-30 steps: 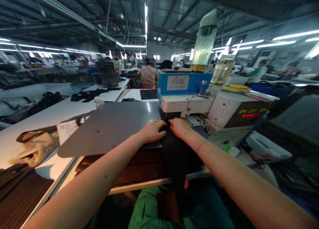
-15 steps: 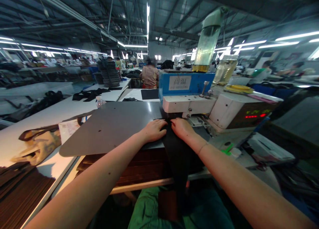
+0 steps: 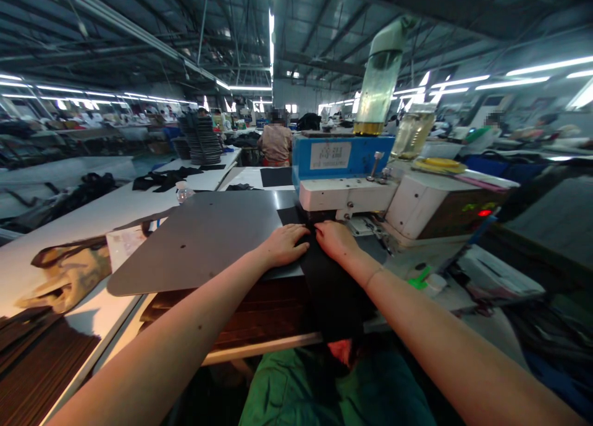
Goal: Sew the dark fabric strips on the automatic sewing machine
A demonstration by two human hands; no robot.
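Running lengthwise from beneath a machine's white head toward the worker's green-clad lap, a black strip passes between two bare hands and hangs over the wooden table edge. The left hand lies palm down at its left side, thumb apart from fingers; the right hand, nearer the head, curls against its right. Whether either pinches the material cannot be told. A grey metal plate spreads leftward; a bottle tops the blue housing.
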